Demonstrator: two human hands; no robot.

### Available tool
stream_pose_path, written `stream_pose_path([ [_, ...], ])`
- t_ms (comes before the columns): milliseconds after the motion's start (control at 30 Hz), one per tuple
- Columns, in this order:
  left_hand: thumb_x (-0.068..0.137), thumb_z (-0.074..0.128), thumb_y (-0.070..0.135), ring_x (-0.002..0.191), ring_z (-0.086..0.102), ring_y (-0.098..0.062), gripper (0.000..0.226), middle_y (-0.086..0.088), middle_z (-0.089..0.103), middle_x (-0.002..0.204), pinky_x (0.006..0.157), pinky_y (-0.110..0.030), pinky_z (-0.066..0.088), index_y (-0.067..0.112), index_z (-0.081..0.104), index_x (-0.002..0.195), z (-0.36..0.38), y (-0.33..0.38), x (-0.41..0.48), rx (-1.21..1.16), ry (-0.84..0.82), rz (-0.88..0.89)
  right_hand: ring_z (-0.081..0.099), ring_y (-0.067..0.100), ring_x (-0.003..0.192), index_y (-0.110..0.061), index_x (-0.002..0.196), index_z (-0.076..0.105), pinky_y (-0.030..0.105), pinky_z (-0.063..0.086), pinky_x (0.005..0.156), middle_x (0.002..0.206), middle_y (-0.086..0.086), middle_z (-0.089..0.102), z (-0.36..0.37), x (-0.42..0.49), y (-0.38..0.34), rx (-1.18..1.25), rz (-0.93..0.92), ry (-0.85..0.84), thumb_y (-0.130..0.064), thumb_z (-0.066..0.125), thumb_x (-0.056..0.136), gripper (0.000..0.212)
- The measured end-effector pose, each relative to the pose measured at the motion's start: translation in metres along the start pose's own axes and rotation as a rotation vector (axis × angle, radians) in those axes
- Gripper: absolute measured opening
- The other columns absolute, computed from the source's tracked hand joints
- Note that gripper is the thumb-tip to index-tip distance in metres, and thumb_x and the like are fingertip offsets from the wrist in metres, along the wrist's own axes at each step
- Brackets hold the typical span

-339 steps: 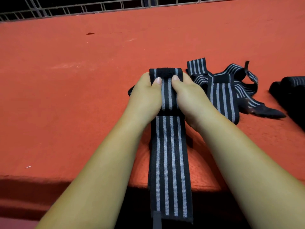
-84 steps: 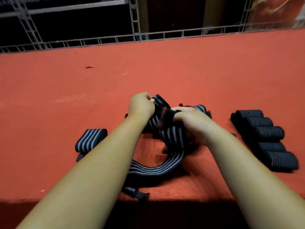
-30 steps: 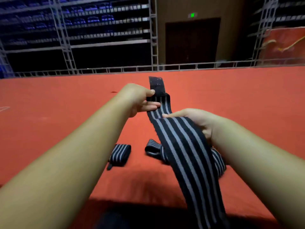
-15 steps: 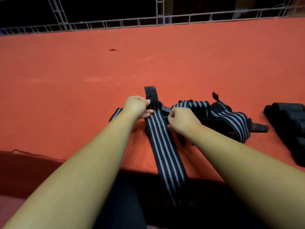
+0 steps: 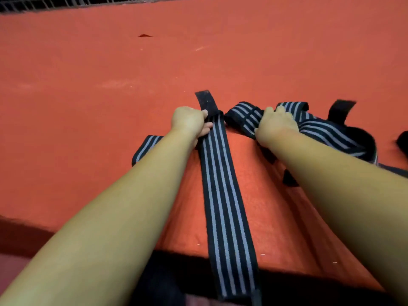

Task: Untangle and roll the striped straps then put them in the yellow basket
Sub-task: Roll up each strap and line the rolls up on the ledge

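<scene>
A long black strap with grey stripes lies straight on the red mat and hangs over its near edge. Its plain black end points away from me. My left hand grips this strap just below that black end. My right hand rests on a tangled pile of striped straps to the right, fingers curled into the pile. A rolled strap lies partly hidden under my left forearm. No yellow basket is in view.
The mat's near edge drops to a dark floor. A metal railing runs along the far edge. A dark object shows at the right border. A small dark mark lies far on the mat.
The strap, held up in the air a second ago, now lies flat on the mat. My right hand has left it and moved right onto the tangled pile.
</scene>
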State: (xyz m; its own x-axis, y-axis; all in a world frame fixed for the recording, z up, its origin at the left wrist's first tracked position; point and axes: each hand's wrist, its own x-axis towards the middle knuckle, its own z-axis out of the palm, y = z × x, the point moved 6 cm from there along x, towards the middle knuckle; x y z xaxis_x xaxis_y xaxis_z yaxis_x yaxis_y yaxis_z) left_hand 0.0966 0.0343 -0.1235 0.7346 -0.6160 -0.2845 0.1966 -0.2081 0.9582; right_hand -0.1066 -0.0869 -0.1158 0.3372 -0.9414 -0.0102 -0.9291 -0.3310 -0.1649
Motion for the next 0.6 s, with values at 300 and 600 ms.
stream_pose_path([
  [300,0.087,0.063,0.013,0.116,0.067,-0.035,0.065,-0.022,0.064,0.134,0.099,-0.042,0.055,0.002,0.037,0.146,0.023,-0.017,0.013,0.407,-0.002,0.079,0.039,0.044,0.146,-0.008,0.157,0.047,0.051,0.039,0.120,0.159,0.022,0.035,0.010,0.006,0.014,-0.042,-0.058,-0.112,-0.074,0.056,0.097,0.089],
  [600,0.091,0.059,0.010,0.074,0.048,-0.022,0.010,-0.008,0.053,0.084,0.069,-0.033,0.040,0.020,0.061,0.093,0.040,-0.009,-0.066,0.777,-0.226,0.299,0.047,0.052,0.139,-0.035,0.154,0.045,0.072,0.032,0.116,0.146,0.015,0.045,-0.022,-0.055,0.031,-0.178,-0.081,-0.097,-0.020,0.061,0.098,0.060],
])
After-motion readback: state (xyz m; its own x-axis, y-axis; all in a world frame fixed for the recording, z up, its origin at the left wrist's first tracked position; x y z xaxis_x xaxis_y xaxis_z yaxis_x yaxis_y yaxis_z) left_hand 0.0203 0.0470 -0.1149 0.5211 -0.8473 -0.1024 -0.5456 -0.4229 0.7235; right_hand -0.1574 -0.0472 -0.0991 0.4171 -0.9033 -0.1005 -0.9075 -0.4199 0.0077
